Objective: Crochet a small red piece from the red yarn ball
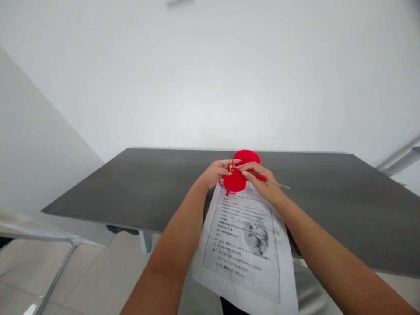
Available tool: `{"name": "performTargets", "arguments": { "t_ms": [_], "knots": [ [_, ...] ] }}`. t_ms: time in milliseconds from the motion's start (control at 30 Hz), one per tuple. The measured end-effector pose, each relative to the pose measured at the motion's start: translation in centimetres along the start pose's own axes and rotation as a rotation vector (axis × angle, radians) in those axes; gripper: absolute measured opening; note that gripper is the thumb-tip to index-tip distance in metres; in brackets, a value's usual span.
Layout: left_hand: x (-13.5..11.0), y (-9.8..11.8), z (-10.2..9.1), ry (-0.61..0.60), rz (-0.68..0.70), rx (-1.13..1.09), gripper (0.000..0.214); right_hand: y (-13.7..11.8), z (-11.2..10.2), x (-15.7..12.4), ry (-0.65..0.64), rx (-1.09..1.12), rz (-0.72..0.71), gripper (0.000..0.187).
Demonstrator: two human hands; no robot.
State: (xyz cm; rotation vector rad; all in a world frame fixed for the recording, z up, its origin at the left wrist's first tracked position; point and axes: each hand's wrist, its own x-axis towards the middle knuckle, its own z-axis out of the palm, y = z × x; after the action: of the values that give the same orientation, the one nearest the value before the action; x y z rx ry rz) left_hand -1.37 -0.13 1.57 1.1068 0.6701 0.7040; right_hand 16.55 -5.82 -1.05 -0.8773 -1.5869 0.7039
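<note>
My left hand pinches the edge of a small red crocheted piece, with a yellow stitch marker at its top by the fingertips. In my right hand is a crochet hook with a red grip, its thin metal end sticking out to the right past the hand. The hook's other tip meets the crocheted piece beside the marker. Behind the hands lies a red ball of yarn, partly covered by my right fingers. A loose red yarn tail hangs below the piece.
A printed sheet with text and a round picture hangs over the front edge of the dark table towards my lap. A white wall rises behind the table. A metal frame stands at the lower left.
</note>
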Motion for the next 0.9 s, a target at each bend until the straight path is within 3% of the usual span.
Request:
{"name": "performTargets", "arguments": {
  "t_ms": [300,500,900],
  "knots": [
    [-0.2,0.1,0.4,0.048,-0.017,0.054,0.052,0.0,0.1,0.1,-0.014,-0.026,-0.073,0.016],
    [-0.5,0.4,-0.3,0.071,-0.007,0.082,0.059,-0.4,-0.3,0.2,0.035,0.025,-0.120,0.014],
    [-1.0,0.6,-1.2,-0.080,0.005,-0.019,0.049,-1.1,-0.2,0.4,0.048,0.320,0.165,0.018]
  ]
}}
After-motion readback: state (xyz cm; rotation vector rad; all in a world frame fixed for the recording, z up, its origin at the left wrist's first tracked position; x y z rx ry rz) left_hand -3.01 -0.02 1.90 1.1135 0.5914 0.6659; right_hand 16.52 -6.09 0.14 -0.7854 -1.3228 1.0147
